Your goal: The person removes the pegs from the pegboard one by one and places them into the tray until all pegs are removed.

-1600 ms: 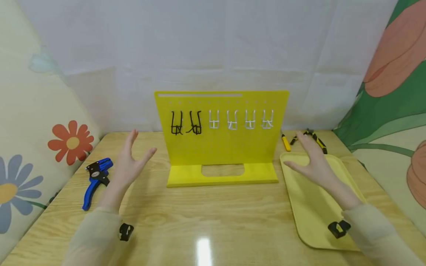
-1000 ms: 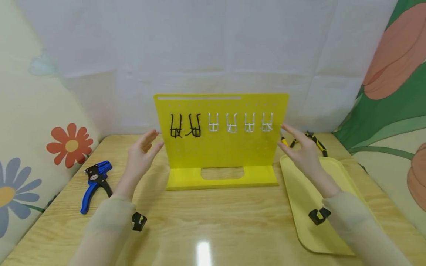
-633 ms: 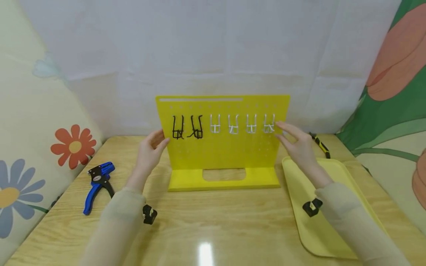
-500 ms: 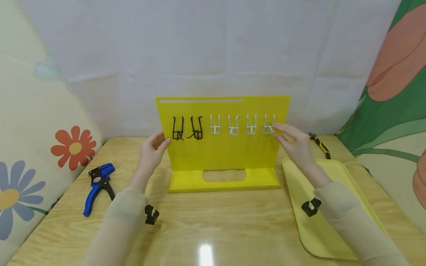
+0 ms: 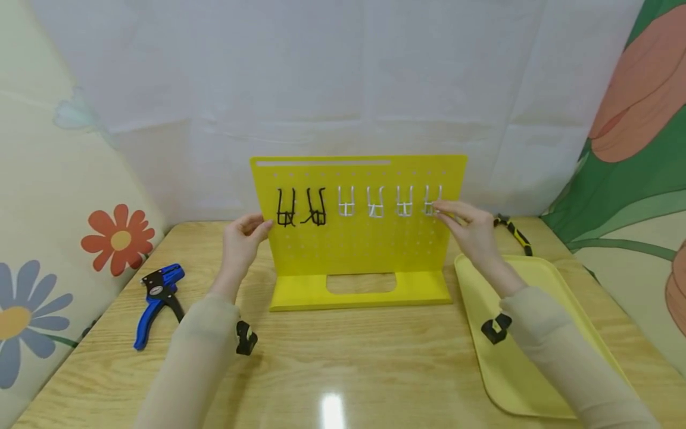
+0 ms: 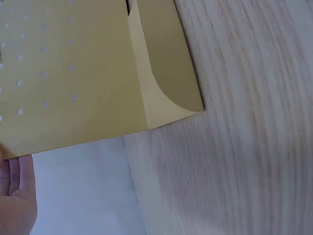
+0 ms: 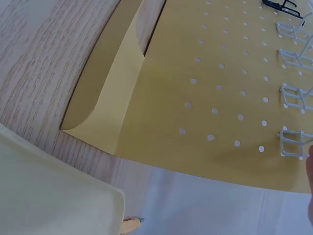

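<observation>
A yellow pegboard (image 5: 359, 250) stands upright on the wooden table, a row of wire hooks hanging across it. Two are black, such as the leftmost black hook (image 5: 286, 208); the several others are white. My left hand (image 5: 241, 238) grips the board's left edge, thumb in front and fingers behind; part of this hand (image 6: 17, 200) shows in the left wrist view. At the right end, my right hand (image 5: 474, 229) pinches the rightmost white hook (image 5: 429, 205) between thumb and forefinger. In the right wrist view that white hook (image 7: 292, 143) still sits against the board, the fingers mostly out of frame.
A yellow tray (image 5: 514, 381) lies on the right, under my right forearm. Behind it are black-and-yellow pliers (image 5: 517, 235). A blue-and-black wire stripper (image 5: 158, 298) lies at the left. An orange handle tip (image 7: 131, 225) shows beyond the tray. A white cloth (image 5: 343, 77) hangs behind.
Both hands have come inward from apart to the board. The left has taken hold of its left edge; the right has moved over the right edge onto the last white hook.
</observation>
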Available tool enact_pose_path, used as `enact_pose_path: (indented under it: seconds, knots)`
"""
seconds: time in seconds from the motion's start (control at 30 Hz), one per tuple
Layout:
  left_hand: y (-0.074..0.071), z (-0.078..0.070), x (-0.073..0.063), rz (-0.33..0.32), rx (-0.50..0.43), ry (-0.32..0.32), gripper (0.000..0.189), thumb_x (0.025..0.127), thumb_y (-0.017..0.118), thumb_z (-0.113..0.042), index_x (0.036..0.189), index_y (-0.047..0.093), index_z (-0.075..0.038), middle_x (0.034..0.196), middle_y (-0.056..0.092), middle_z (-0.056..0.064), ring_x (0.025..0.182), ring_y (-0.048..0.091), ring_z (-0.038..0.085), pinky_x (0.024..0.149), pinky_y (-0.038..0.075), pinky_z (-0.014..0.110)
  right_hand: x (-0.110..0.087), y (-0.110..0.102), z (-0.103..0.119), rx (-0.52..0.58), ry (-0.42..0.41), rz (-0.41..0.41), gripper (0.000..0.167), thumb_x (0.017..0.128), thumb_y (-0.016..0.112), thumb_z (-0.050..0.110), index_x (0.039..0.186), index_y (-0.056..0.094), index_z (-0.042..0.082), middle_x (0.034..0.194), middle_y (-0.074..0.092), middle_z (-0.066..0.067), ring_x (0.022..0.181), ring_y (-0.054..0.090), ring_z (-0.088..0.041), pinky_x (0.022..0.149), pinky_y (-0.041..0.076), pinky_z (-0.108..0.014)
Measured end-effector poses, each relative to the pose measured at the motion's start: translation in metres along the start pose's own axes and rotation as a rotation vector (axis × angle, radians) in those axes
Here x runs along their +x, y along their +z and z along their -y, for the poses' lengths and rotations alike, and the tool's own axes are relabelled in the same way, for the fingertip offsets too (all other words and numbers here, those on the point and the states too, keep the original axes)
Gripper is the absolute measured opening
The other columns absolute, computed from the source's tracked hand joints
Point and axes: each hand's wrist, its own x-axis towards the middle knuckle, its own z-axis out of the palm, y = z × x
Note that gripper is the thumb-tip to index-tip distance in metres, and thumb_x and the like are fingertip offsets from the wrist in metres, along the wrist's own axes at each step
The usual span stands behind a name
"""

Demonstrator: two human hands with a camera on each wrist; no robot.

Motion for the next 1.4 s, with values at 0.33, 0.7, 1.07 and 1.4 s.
enact_pose_path:
  seconds: [0.33, 0.7, 1.07, 1.4]
  knots:
    - [-0.004, 0.004, 0.007, 0.077, -0.044, -0.005, 0.039, 0.092, 0.061, -0.018, 0.116, 0.057, 0.012, 0.074, 0.058, -0.031, 0.073, 0.059, -0.011, 0.075, 0.056, 0.014, 0.005, 0.001, 0.0, 0.028, -0.075, 0.021, 0.015, 0.076, 0.068, -0.014, 0.09, 0.071, -0.009, 0.095, 0.07, -0.021, 0.089, 0.067, -0.036, 0.081, 0.052, -0.009]
    - [-0.005, 0.009, 0.009, 0.096, -0.072, 0.012, 0.039, 0.093, 0.06, -0.015, 0.117, 0.054, 0.014, 0.074, 0.059, -0.029, 0.072, 0.059, -0.011, 0.072, 0.055, 0.011, 0.009, 0.001, -0.001, 0.004, -0.151, 0.034, 0.014, 0.077, 0.066, -0.017, 0.089, 0.068, -0.011, 0.091, 0.069, -0.023, 0.082, 0.067, -0.037, 0.08, 0.051, -0.006]
    - [-0.004, 0.01, 0.009, 0.097, -0.047, 0.013, 0.037, 0.093, 0.06, -0.017, 0.113, 0.055, 0.013, 0.073, 0.059, -0.028, 0.071, 0.059, -0.009, 0.073, 0.056, 0.012, 0.014, 0.001, 0.001, 0.006, -0.181, 0.077, 0.011, 0.078, 0.064, -0.018, 0.087, 0.066, -0.012, 0.089, 0.068, -0.023, 0.08, 0.066, -0.035, 0.078, 0.052, -0.007]
    - [-0.005, 0.007, 0.009, 0.097, -0.044, 0.015, 0.035, 0.093, 0.06, -0.015, 0.113, 0.055, 0.013, 0.072, 0.058, -0.029, 0.07, 0.058, -0.009, 0.07, 0.055, 0.01, 0.019, -0.002, 0.005, 0.037, -0.14, 0.041, 0.013, 0.075, 0.068, -0.017, 0.086, 0.071, -0.009, 0.083, 0.069, -0.02, 0.078, 0.061, 0.0, 0.072, 0.053, -0.008]
